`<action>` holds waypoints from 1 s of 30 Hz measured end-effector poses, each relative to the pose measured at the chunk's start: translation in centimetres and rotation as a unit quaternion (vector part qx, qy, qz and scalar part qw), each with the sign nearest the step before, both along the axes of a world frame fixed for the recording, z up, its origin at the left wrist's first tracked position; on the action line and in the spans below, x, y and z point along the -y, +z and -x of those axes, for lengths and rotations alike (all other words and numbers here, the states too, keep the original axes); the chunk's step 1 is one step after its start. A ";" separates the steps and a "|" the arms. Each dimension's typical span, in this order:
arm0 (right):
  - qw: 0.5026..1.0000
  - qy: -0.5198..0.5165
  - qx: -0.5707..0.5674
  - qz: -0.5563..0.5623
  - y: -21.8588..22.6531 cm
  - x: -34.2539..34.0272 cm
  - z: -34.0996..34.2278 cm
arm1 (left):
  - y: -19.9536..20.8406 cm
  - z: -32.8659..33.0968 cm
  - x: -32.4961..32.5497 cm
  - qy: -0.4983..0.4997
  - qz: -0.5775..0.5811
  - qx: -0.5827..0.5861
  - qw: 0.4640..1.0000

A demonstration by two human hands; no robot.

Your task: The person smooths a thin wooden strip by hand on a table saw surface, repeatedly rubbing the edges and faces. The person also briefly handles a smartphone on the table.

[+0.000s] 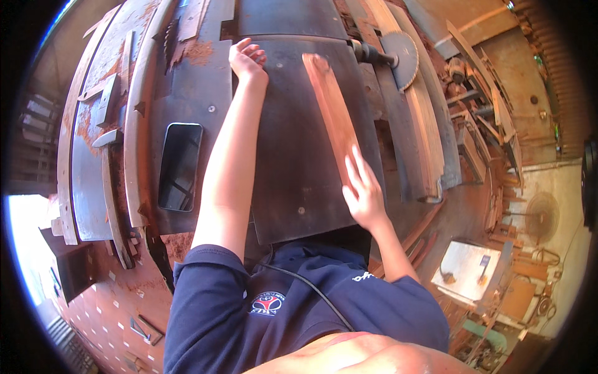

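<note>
A short reddish-brown wooden board (333, 109) lies lengthwise on the dark metal machine table (283, 168). Its near end is under my right hand (364, 193), whose fingers stretch along the wood with the thumb apart, pressing rather than wrapping round it. My left hand (248, 59) is raised over the far part of the table, left of the board and apart from it. Its fingers are loosely bent and no object shows in them. Left of my left forearm lies a black smartphone (180, 167).
A toothed circular saw blade (402, 60) on a shaft stands right of the board's far end. Long timber pieces (418, 124) lie beside it. At the left are a hammer (111, 162), a wooden rail (140, 118) and sawdust (198, 53). A white-topped stand (466, 268) is lower right.
</note>
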State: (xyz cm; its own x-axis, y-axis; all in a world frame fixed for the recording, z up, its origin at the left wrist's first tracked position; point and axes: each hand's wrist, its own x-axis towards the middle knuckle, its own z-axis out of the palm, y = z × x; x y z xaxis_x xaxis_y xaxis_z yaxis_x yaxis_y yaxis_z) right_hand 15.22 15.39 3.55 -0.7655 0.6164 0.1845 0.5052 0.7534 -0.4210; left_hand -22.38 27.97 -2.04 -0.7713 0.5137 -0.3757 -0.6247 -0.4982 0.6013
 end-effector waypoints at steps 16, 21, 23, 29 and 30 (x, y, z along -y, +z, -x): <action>0.999 -0.014 -0.044 -0.011 0.5 6.1 -5.5 | -0.2 0.1 2.2 -0.030 -0.089 0.151 0.984; 0.996 -0.005 -0.081 -0.024 -0.8 0.4 -0.8 | -0.2 -0.1 2.1 -0.027 -0.085 0.139 0.986; 0.996 0.003 -0.087 -0.036 -1.5 -2.2 1.1 | -0.1 -0.1 2.2 -0.025 -0.082 0.147 0.985; 0.991 0.008 -0.122 -0.060 -3.8 -12.3 9.4 | 0.1 -0.2 1.6 0.000 -0.048 0.160 0.986; 0.990 0.004 -0.128 -0.058 -4.3 -14.0 11.1 | 0.2 -0.3 1.6 0.006 -0.043 0.160 0.986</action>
State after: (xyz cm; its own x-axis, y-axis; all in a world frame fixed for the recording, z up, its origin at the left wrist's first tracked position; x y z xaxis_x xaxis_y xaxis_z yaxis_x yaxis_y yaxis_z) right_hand 4.12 29.40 -0.76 -0.6886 0.5744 0.4426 0.3872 0.8073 -0.4454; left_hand -22.10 26.39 -1.82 -0.6259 0.5466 -0.5562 -0.7698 -0.5474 0.3283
